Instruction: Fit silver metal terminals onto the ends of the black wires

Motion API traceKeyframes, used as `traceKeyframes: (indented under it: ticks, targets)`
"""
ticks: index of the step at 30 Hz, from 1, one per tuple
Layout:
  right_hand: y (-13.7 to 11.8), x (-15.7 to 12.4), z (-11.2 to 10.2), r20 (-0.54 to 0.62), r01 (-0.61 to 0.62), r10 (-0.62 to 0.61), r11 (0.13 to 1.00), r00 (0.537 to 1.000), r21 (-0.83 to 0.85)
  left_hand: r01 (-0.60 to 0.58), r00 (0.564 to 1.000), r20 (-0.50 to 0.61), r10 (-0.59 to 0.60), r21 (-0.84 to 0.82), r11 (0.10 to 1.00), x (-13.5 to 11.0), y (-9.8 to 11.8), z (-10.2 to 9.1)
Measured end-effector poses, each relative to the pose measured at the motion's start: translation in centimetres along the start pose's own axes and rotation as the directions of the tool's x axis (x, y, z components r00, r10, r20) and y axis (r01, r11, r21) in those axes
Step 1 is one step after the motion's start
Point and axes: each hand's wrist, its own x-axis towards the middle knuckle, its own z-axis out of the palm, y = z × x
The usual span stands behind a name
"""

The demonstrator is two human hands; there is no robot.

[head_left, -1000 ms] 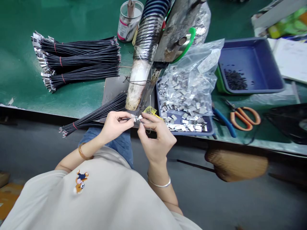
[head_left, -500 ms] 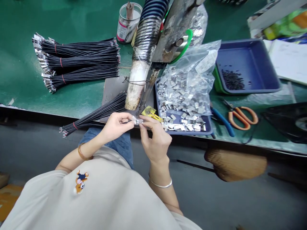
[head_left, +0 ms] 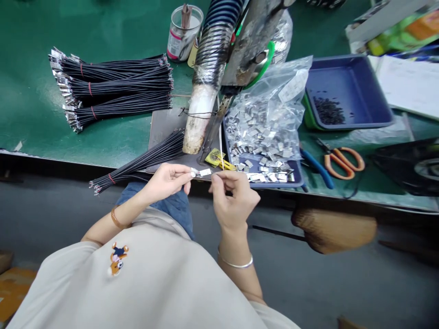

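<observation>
My left hand [head_left: 171, 179] is closed in a pinch on a small silvery metal connector [head_left: 205, 172], whose flat end sticks out to the right of the fingertips. Just to the right, apart from the connector, my right hand [head_left: 233, 194] has its thumb and fingers pressed together. A thin pale strand [head_left: 221, 148] runs down to its index finger; whether the fingers grip it is hidden. Behind my left hand lies a bundle of black cables [head_left: 151, 153] tied with a red band. The white-wrapped end of a ribbed hose [head_left: 198, 121] hangs above and behind the hands.
A blue tray [head_left: 274, 183] holds loose metal shells and a plastic bag [head_left: 274, 100] of them. Tied cable bundles [head_left: 116, 87] lie at left. Blue-handled pliers [head_left: 317, 169], orange-handled scissors [head_left: 343, 161] and a bin [head_left: 366, 87] of small black pieces are at right. A yellow piece [head_left: 215, 157] lies centrally.
My right hand has drawn away to the right from the connector, leaving its flat end exposed. My left hand still pinches it. The pale strand now shows above my right fingers.
</observation>
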Motion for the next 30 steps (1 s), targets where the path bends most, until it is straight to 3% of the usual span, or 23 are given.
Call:
traceKeyframes:
  ticks: [5, 8, 11, 13, 17, 19, 22, 25, 27, 30]
  targets:
    - [-0.7, -0.2, 0.0, 0.088, 0.125, -0.119, 0.989, 0.989, -0.076, -0.066, 0.998, 0.021, 0.067, -0.023, 0.998, 0.0, -0.1, -0.1]
    - [-1.1, -0.1, 0.2, 0.134, -0.019, 0.009, 0.997, 0.991, 0.080, -0.068, 0.998, 0.006, 0.069, -0.044, 0.997, 0.0, -0.3, 0.1]
    - [-1.2, 0.0, 0.2, 0.189, -0.231, 0.184, 0.935, 0.964, 0.268, -0.037, 0.999, -0.042, 0.034, -0.085, 0.996, 0.1, -0.7, 0.3]
    - [-1.2, 0.0, 0.1, 0.136, -0.280, 0.247, 0.897, 0.959, 0.342, -0.040, 0.997, -0.068, 0.033, -0.108, 0.993, 0.1, -0.9, 0.5]
    - [-1.0, -0.2, -0.3, -0.169, -0.172, 0.249, 0.912, 0.954, 0.373, -0.074, 0.992, -0.110, 0.062, -0.105, 0.992, 0.3, -0.9, 0.6]
    - [-0.9, -0.4, -0.3, -0.245, -0.099, 0.174, 0.952, 0.954, 0.289, -0.093, 0.990, -0.112, 0.083, -0.087, 0.992, 0.4, -1.0, 0.7]
    - [-0.6, -0.5, -0.2, -0.183, 0.056, -0.036, 0.993, 0.982, 0.106, -0.139, 0.985, -0.111, 0.132, -0.065, 0.988, 0.7, -1.3, 0.7]
    - [-0.4, -0.6, 0.3, -0.080, 0.189, -0.188, 0.982, 0.979, 0.003, -0.180, 0.975, -0.137, 0.174, -0.035, 0.983, 0.9, -1.5, 0.8]
    - [-0.3, -0.6, 0.7, -0.082, 0.171, -0.170, 0.985, 0.982, 0.006, -0.189, 0.969, -0.165, 0.185, -0.009, 0.982, 1.1, -1.7, 0.8]
    - [-0.1, -0.7, 0.8, -0.096, 0.057, -0.050, 0.996, 0.994, 0.074, -0.186, 0.960, -0.209, 0.185, 0.018, 0.982, 1.3, -1.7, 0.9]
